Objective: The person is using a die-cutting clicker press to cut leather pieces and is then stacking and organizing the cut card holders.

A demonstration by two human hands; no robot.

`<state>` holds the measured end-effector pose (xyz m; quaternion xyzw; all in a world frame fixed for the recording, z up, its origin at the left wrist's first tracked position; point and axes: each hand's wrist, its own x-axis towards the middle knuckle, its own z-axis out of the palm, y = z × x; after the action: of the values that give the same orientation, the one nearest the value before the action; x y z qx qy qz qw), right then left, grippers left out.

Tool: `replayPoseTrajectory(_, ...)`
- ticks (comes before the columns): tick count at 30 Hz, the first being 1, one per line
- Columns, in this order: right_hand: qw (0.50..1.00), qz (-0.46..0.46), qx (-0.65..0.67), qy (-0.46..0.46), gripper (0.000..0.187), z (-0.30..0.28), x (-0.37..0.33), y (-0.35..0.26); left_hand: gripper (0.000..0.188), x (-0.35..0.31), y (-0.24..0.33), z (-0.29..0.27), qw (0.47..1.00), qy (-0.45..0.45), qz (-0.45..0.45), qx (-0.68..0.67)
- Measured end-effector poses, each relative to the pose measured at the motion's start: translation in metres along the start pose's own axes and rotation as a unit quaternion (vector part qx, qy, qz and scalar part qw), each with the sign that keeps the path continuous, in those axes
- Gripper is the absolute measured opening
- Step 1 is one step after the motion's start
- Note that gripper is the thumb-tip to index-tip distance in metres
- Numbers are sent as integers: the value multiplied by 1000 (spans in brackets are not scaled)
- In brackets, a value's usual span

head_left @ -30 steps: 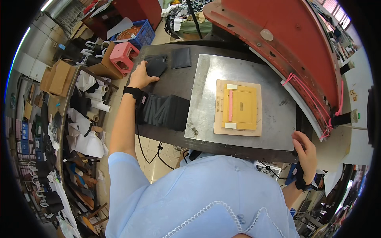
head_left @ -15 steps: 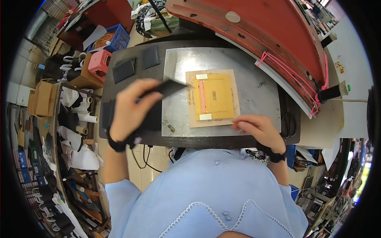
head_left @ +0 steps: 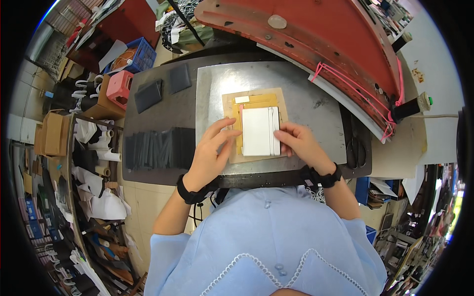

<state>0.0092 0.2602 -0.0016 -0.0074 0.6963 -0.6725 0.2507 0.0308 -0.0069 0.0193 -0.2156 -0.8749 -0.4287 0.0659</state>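
Note:
A flat rectangular piece with a white-looking face (head_left: 257,132) and dark lines along its right side lies over the yellow template (head_left: 237,111). Its right edge is between the thumb and fingers of my right hand (head_left: 299,143). At the piece's left edge is my left hand (head_left: 213,150), its fingers apart and holding nothing. Under the template is a tan board (head_left: 228,98), resting on the bare metal plate (head_left: 306,98). Most of the template's lower and right parts are hidden by the piece.
A row of overlapping black pieces (head_left: 160,149) lies left of the plate. Farther back are more dark pieces (head_left: 148,96). A large red machine part (head_left: 306,39) with pink cord (head_left: 345,86) overhangs the far right. Scissors (head_left: 356,152) lie at the right edge.
My left hand has moved right and down from the dark piece it carried, and its fingers are apart. A white-looking piece now covers the template. My right hand has moved slightly left, onto its edge.

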Motion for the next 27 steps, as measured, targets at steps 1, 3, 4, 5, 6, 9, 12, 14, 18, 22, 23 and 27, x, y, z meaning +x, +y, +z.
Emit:
replayPoseTrajectory(1, 1000, -20, -3, 23, 27, -1, 7, 1, 26, 2, -1, -1, 1000, -8, -5, -1)
replayPoseTrajectory(3, 998, -45, -16, 38, 36, -3, 15, -2, 24, 5, -4, -1, 1000, -21, -2, 12)
replayPoseTrajectory(4, 997, -48, -24, 56, 37, -1, 16, -6, 25, 8, -6, 0, 999, -26, 7, 25)
replayPoseTrajectory(5, 995, -51, -32, 75, 39, 2, 16, -11, 25, 11, -8, 1, 999, -31, 15, 38)
replayPoseTrajectory(6, 993, -53, -41, 92, 41, 4, 16, -13, 26, 12, -9, 3, 998, -31, 29, 50)
replayPoseTrajectory(9, 993, -54, -54, 92, 46, 6, 14, -16, 31, 18, -13, 9, 994, -33, 63, 82)
replayPoseTrajectory(12, 991, -53, -73, 97, 45, 4, 15, -15, 34, 21, -14, 14, 991, -46, 74, 104)
replayPoseTrajectory(14, 991, -55, -76, 97, 45, 6, 17, -15, 37, 21, -14, 16, 990, -59, 66, 109)
replayPoseTrajectory(18, 989, -61, -93, 102, 45, 10, 18, -16, 41, 22, -17, 18, 987, -59, 72, 133)
replayPoseTrajectory(22, 986, -63, -106, 115, 43, 11, 18, -17, 43, 24, -18, 17, 974, -51, 94, 202)
replayPoseTrajectory(23, 983, -64, -120, 121, 43, 12, 18, -17, 44, 24, -19, 17, 969, -50, 99, 220)
replayPoseTrajectory(27, 969, -63, -198, 135, 42, 13, 16, -18, 47, 23, -19, 17, 970, -47, 89, 221)
